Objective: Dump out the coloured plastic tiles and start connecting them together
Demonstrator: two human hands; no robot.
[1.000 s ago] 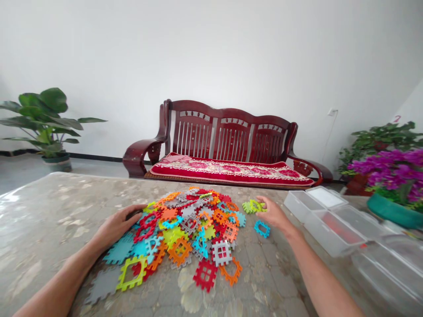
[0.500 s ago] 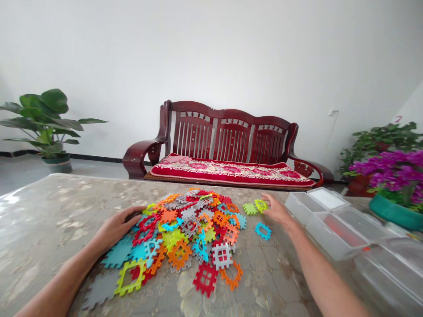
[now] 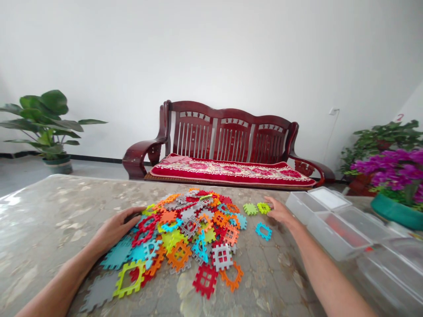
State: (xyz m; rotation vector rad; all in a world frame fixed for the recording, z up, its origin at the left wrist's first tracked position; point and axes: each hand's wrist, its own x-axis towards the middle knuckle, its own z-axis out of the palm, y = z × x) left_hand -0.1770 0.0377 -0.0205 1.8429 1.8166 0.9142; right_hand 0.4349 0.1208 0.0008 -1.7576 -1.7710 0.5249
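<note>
A heap of toothed plastic interlocking tiles (image 3: 185, 226) in orange, red, grey, blue and yellow-green spreads over the table. My left hand (image 3: 120, 224) rests against the heap's left side, fingers stretched out and loosely curved, holding nothing I can see. To the right of the heap, my right hand (image 3: 279, 211) is open, its fingertips beside a yellow-green window tile (image 3: 263, 208) that lies flat. A solid yellow-green tile (image 3: 250, 209) is just left of that one. Nearer to me lies a blue frame tile (image 3: 263, 231).
Clear plastic boxes (image 3: 333, 233) stand to the right, one compartment with something red inside. Behind them is a teal pot (image 3: 396, 213) of purple flowers. A patterned cover lies on the table (image 3: 49, 220). Beyond its far edge stands a dark red wooden bench (image 3: 228, 136).
The yellow-green window tile, tilted at my right fingertips before, now lies flat and slightly farther right. My right hand has drawn back a little. My left hand has barely moved.
</note>
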